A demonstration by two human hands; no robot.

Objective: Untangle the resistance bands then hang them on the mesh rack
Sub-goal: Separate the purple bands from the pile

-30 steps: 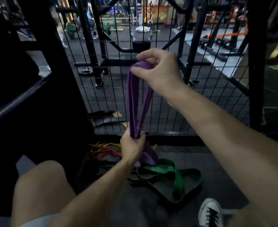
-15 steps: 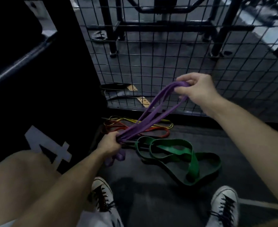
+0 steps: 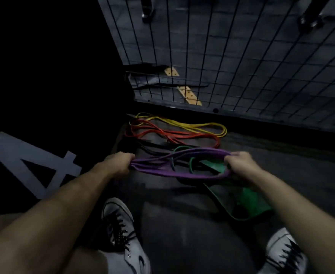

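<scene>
A purple resistance band [image 3: 179, 162] stretches sideways between my two hands, low over the floor, its strands twisted near the left end. My left hand [image 3: 117, 165] is shut on its left end and my right hand [image 3: 240, 167] is shut on its right end. Under it on the dark floor lies a wide green band [image 3: 247, 202]. Farther back lie a red band [image 3: 174, 135], a yellow band [image 3: 184, 124] and a thin black band [image 3: 150, 147]. The black mesh rack [image 3: 231, 56] rises behind them.
A black box with a white "4" [image 3: 30, 161] stands at the left. My two white shoes [image 3: 123, 232] [image 3: 283, 254] are at the bottom. Dark straps and yellow strips [image 3: 188, 94] lie behind the mesh. The mesh's bottom bar [image 3: 231, 117] runs along the floor.
My right hand came down from in front of the mesh to floor height. The purple band went from hanging upright to lying stretched sideways. The view tilted down.
</scene>
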